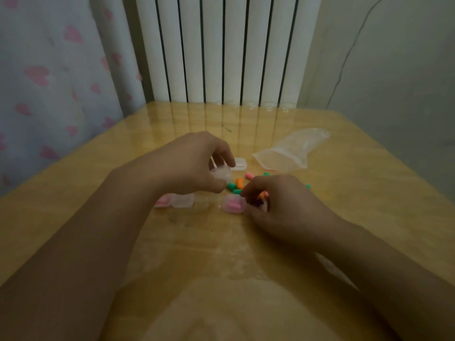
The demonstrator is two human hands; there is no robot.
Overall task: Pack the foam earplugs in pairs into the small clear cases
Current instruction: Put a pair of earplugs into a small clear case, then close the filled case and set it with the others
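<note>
My left hand (194, 163) grips a small clear case (221, 174) just above the table. My right hand (278, 200) is curled over an orange earplug (264, 194), pinched between its fingers. Between the hands lie loose earplugs: a green one (231, 186), an orange one (239, 183), a pink one (249, 175). A clear case with pink earplugs inside (234, 204) sits by my right fingers. Another case holding pink earplugs (162, 201) and a clear case beside it (183, 200) lie under my left wrist. One more clear case (239, 164) rests further back.
A clear zip bag (290, 151) lies at the back right of the glossy wooden table (369, 205). A white radiator (221, 50) stands behind the table, with a heart-patterned curtain (49, 70) to the left.
</note>
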